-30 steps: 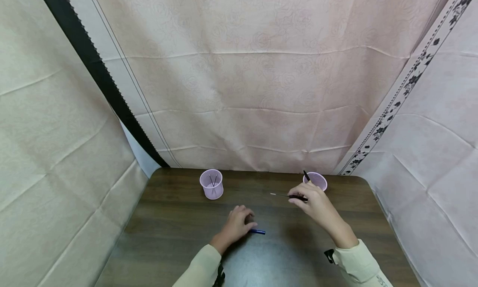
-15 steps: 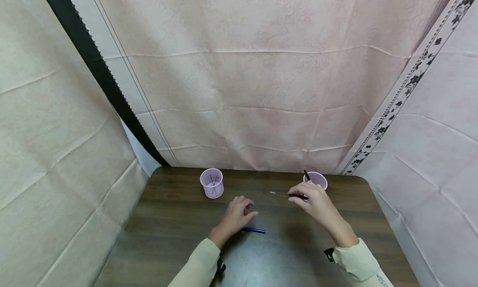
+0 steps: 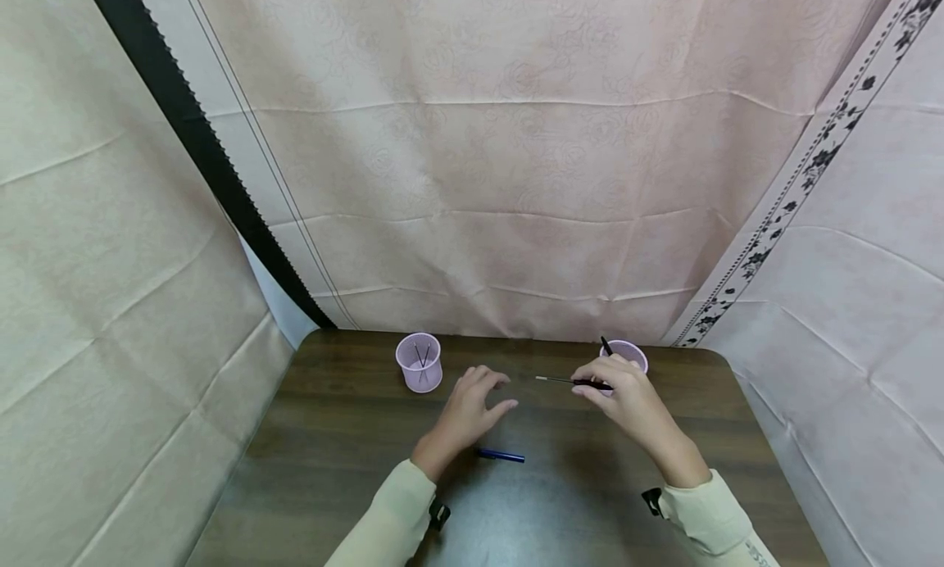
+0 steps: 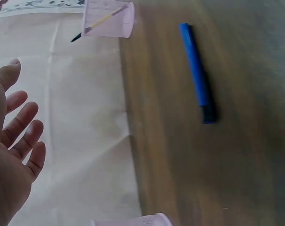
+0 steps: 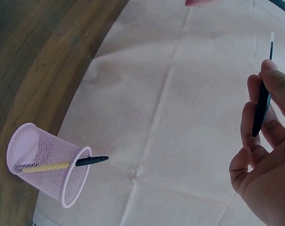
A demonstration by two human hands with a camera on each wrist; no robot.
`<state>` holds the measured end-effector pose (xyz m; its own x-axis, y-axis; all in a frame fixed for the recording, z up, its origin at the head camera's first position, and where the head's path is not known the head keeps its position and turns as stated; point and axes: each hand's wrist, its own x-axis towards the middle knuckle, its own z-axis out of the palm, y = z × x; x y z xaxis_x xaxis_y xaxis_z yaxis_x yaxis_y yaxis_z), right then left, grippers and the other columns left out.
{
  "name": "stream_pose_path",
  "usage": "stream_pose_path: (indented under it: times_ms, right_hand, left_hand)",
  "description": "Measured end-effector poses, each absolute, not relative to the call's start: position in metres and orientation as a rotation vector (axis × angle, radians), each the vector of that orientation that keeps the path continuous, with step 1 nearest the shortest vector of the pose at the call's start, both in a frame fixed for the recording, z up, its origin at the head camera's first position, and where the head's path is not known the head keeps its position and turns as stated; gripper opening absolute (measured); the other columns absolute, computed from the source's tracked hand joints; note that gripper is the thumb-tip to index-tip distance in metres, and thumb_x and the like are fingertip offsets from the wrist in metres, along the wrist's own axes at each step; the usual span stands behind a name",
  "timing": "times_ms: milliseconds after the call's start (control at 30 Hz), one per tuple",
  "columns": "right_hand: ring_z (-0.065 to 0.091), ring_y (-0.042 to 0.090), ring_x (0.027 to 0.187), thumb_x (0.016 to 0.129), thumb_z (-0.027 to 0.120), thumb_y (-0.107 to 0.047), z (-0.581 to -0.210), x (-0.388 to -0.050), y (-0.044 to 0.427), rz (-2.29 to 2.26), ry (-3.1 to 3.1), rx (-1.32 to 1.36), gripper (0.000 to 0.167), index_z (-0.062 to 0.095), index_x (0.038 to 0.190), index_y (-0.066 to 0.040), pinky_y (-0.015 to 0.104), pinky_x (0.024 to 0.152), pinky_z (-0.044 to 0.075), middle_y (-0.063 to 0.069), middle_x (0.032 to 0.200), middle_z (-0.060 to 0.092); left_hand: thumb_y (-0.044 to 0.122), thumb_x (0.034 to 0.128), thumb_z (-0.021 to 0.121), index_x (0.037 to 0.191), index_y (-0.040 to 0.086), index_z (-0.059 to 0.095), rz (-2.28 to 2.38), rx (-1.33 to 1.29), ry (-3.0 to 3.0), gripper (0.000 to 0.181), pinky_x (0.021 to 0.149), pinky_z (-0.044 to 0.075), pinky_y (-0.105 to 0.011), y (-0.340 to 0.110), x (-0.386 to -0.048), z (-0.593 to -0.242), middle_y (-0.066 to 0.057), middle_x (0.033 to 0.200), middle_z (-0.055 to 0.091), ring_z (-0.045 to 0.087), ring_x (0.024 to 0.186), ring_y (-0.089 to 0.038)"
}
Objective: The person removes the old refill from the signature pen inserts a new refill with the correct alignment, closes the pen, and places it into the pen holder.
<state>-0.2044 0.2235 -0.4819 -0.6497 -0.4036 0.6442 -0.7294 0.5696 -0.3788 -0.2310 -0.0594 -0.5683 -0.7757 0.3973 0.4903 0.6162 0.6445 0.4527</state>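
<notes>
1. Counter of dark, grained wood stood in front of the person, with pale, creased cloth hanging behind it.
2. From where I watched, the right hand had its grip closed on a slim black-handled tool, thumb and fingers pinching the handle while the thin shaft and pale tip pointed towards the left hand.
3. That left hand hovered over the counter, its grip slack, fingers apart and loosely bent, the thumb held away from them.
4. A blue pen with a black end lay on the counter near the left wrist, between the two forearms.
5. Just beyond the right hand stood a pinkish mesh cup; a yellow-and-black stick leaned inside, its dark end poking past the rim.
6. A matching cup stood upright farther left, near the counter's back edge, with two thin dark sticks in it.
</notes>
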Motion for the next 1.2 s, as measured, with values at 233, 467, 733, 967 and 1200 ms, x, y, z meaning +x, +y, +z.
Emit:
stream_pose_path:
  times_ms: [233, 467, 733, 967, 1200]
  right_hand:
    - [0.066, 0.014, 0.089, 0.078, 0.087, -0.006, -0.48, -0.203, 0.223, 0.856, -2.323, 0.897, 0.02, 0.077, 0.094, -0.011, 0.024, 0.083, 0.046, -0.006, 0.091, 0.075]
    - [0.065, 0.013, 0.091, 0.079, 0.087, -0.009, -0.477, -0.202, 0.222, 0.832, -2.325, 0.887, 0.02, 0.077, 0.095, -0.013, 0.026, 0.084, 0.046, -0.007, 0.093, 0.074]
    - [0.065, 0.011, 0.092, 0.078, 0.088, -0.01, -0.472, -0.2, 0.22, 0.797, -2.326, 0.878, 0.021, 0.077, 0.094, -0.017, 0.025, 0.083, 0.048, -0.009, 0.095, 0.072]
    - [0.065, 0.012, 0.09, 0.076, 0.09, -0.008, -0.47, -0.199, 0.217, 0.766, -2.309, 0.88, 0.022, 0.077, 0.093, -0.015, 0.026, 0.082, 0.048, -0.006, 0.094, 0.071]
    - [0.065, 0.015, 0.089, 0.075, 0.09, -0.009, -0.471, -0.199, 0.215, 0.725, -2.29, 0.898, 0.023, 0.077, 0.093, -0.014, 0.033, 0.08, 0.05, -0.004, 0.093, 0.071]
  left_hand:
    - [0.033, 0.0879, 0.084, 0.119, 0.013, 0.071, -0.87, -0.887, -2.418, 0.039, 0.087, 0.054, -0.032, -0.055, -0.231, -0.546, -0.001, 0.108, 0.067, 0.061, 0.101, -0.015]
    - [0.031, 0.0888, 0.083, 0.123, 0.012, 0.07, -0.886, -0.958, -2.352, 0.04, 0.095, 0.054, -0.033, -0.048, -0.226, -0.521, -0.001, 0.114, 0.067, 0.064, 0.108, -0.016]
    - [0.026, 0.0882, 0.084, 0.123, 0.011, 0.069, -0.84, -1.018, -2.295, 0.041, 0.099, 0.053, -0.032, -0.041, -0.219, -0.5, -0.002, 0.117, 0.068, 0.066, 0.111, -0.018]
    - [0.025, 0.088, 0.084, 0.121, 0.009, 0.071, -0.694, -1.026, -2.262, 0.039, 0.097, 0.053, -0.035, -0.033, -0.212, -0.484, -0.003, 0.114, 0.068, 0.066, 0.107, -0.02]
    - [0.023, 0.0913, 0.081, 0.118, 0.007, 0.072, -0.596, -1.074, -2.264, 0.033, 0.096, 0.053, -0.034, -0.025, -0.206, -0.477, -0.005, 0.113, 0.067, 0.065, 0.105, -0.02]
